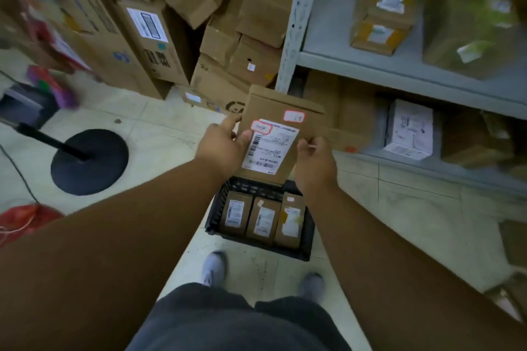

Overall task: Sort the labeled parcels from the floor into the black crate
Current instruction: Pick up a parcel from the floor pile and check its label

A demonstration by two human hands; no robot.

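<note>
While a flat cardboard parcel (278, 134) bearing a white shipping label and two red-bordered stickers is held at the centre of the frame, its left edge is gripped by the left hand (225, 145) and its right edge by the right hand (313, 165). Directly below it, on the tiled floor (399, 214), the black crate (216, 214) is seen with three labeled parcels (263, 219) stood side by side inside. Grey metal shelving (370, 65) loaded with boxes is seen at the right.
</note>
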